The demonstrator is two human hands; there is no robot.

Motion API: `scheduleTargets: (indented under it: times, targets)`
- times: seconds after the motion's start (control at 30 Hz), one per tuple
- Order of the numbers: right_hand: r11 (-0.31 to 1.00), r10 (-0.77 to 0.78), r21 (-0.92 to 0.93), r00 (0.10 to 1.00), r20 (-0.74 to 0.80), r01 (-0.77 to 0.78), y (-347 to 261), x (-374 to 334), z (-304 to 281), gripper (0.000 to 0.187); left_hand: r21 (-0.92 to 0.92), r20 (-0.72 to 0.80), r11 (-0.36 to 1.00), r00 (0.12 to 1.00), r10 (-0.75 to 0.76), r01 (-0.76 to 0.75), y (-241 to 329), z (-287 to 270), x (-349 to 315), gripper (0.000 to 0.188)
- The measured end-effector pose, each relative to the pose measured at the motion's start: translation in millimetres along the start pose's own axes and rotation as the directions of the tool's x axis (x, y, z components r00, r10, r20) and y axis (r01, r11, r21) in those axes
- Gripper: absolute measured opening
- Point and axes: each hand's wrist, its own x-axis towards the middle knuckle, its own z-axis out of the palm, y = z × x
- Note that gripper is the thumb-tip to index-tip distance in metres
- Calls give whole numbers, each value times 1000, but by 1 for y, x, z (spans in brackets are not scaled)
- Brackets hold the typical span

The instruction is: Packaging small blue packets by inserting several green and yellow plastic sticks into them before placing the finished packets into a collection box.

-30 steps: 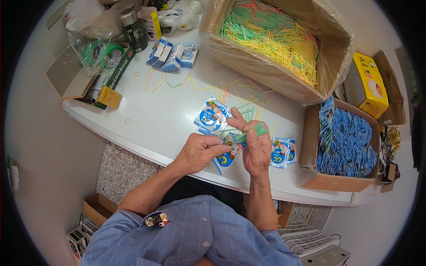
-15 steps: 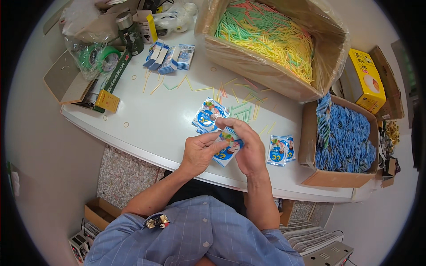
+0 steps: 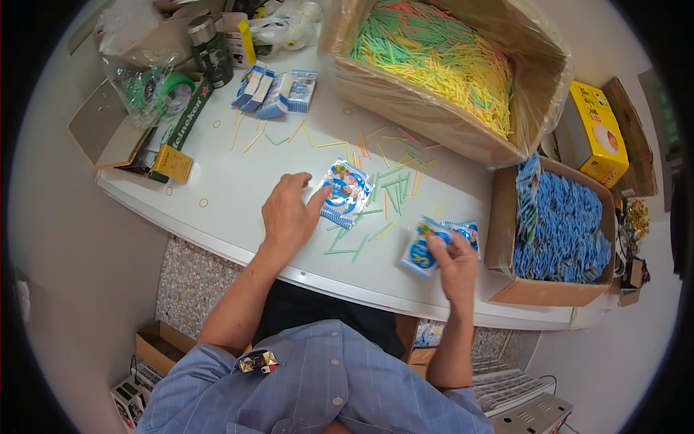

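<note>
White bench (image 3: 238, 188) under us: a moment ago both hands met over one packet at the middle; now they are apart. Our left hand (image 3: 288, 215) lies with loose, spread fingers touching the blue-and-white packets (image 3: 347, 192) among scattered straws. Our right hand (image 3: 454, 259) pinches a blue packet (image 3: 421, 249) beside the box of blue packets (image 3: 564, 231).
</note>
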Motion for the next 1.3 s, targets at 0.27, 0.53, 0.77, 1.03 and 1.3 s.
scheduleTargets:
  times: [0.27,0.53,0.77,1.03,1.3]
  targets:
    - [354,-234,-931,956,-179,-88,-15,14,-14,26,73,224,991,966,-127,113,-6,25,19,42]
    - [275,-768,-717,595,237,641,-163,182,59,20,-32,123,997,989,77,-73,-26,22,21,18]
    - [-23,-515,-805,683,518,593,-205,385,136,24,-61,126,996,990,67,-59,-24,17,27,10]
    - [-240,-174,-710,690,703,662,-177,480,170,32,-305,140,950,990,-29,71,-33,16,31,9]
    - [-242,-129,-768,764,632,594,-180,472,174,35,-354,176,925,981,-77,137,-35,17,35,9]
